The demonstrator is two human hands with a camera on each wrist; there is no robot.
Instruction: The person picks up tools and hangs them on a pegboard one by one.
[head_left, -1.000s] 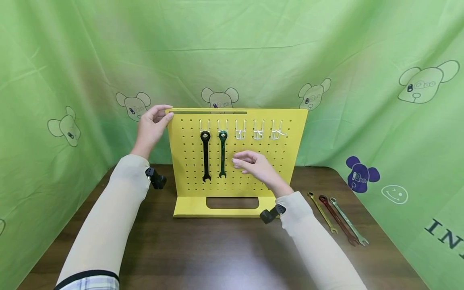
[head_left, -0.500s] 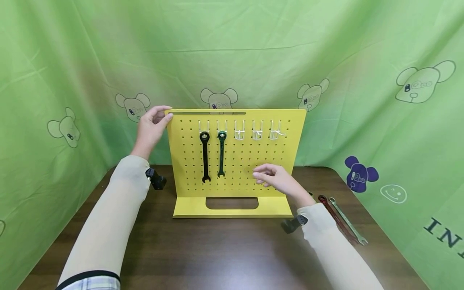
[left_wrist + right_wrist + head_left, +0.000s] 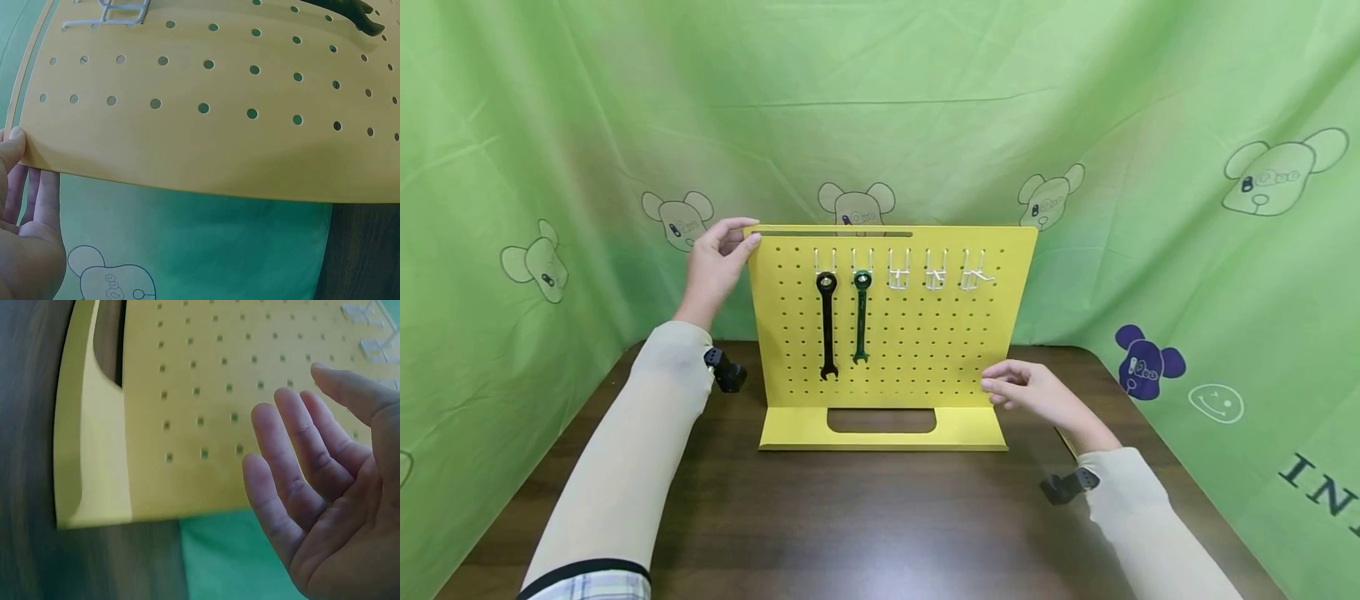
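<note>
A yellow pegboard stands upright on the table. My left hand grips its upper left corner, thumb in front and fingers behind, as the left wrist view also shows. On the board's hooks hang a black wrench and, to its right, a green wrench. My right hand is by the board's lower right edge, fingers relaxed and slightly bent. In the right wrist view its palm holds nothing. Part of a yellow wrench shows behind the right wrist.
Three white hooks to the right of the green wrench carry nothing. The board's foot juts forward over the brown table. A green curtain encloses the back and sides. The right arm covers part of the table's right side.
My right hand has moved right and down, from near the green wrench to the board's right edge. The arm now hides the red and silver wrenches. My left hand has stayed put.
</note>
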